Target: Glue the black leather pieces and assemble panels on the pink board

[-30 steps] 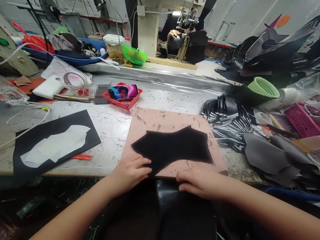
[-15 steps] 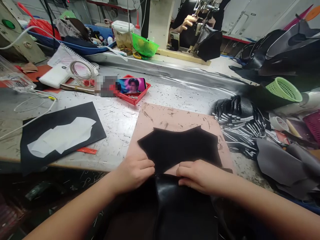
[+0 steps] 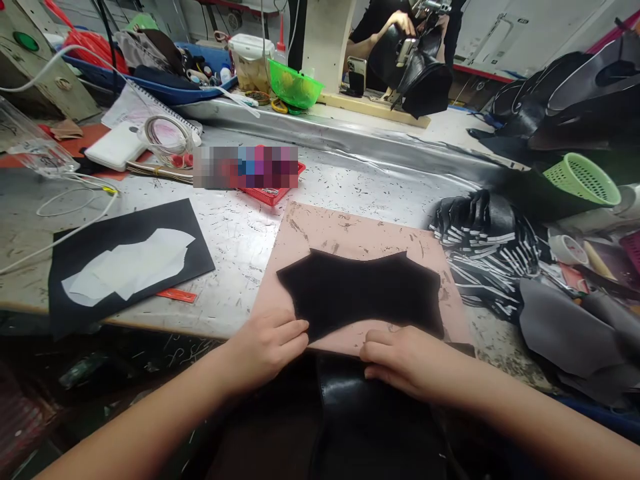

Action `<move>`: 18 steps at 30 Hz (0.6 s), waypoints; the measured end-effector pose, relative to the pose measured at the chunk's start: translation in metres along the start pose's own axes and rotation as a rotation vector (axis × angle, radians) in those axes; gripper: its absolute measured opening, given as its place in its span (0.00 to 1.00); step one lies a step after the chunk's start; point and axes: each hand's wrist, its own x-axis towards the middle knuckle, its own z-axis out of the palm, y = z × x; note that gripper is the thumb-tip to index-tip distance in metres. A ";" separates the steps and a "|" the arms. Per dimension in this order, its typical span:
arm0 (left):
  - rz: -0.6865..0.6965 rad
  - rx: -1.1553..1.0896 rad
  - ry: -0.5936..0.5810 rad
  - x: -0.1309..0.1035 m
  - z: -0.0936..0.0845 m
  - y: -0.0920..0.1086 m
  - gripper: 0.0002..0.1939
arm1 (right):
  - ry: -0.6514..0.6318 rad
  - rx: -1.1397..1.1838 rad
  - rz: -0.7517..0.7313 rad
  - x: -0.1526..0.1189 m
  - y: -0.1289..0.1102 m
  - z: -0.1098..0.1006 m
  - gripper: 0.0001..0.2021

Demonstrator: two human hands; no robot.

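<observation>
A black cut panel (image 3: 365,287) with pointed corners lies flat on a pink board (image 3: 330,223) at the bench's front edge. My left hand (image 3: 277,340) is closed beside the panel's lower left corner, fingertips against it; what sits under those fingers is hidden. Along the board's front edge my right hand (image 3: 393,353) has its fingers curled, thumb underneath, at the top of a shiny black leather piece (image 3: 380,407). That leather hangs below the edge over my lap, and its upper rim is partly covered by the right hand.
Left on the bench, white paper patterns (image 3: 127,267) lie on a black sheet (image 3: 193,237), near an orange strip (image 3: 177,295). To the right are bundled black strips (image 3: 480,227) and grey pieces (image 3: 555,327). Behind, a co-worker's hand (image 3: 403,23) is at a sewing machine (image 3: 325,47).
The shiny leather's upper edge sits slightly lower, and more of the board's front edge shows between my hands. The co-worker's hand and the black piece at the machine have shifted.
</observation>
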 end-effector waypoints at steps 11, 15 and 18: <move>-0.056 0.014 -0.117 0.006 -0.002 0.000 0.09 | 0.010 0.034 0.091 -0.014 -0.014 0.020 0.06; -0.106 -0.098 -0.329 0.020 -0.011 -0.017 0.09 | 0.095 0.128 0.165 -0.037 -0.020 0.032 0.05; -0.132 -0.182 -0.413 0.027 -0.013 -0.020 0.09 | 0.191 0.189 0.225 -0.057 -0.023 0.043 0.05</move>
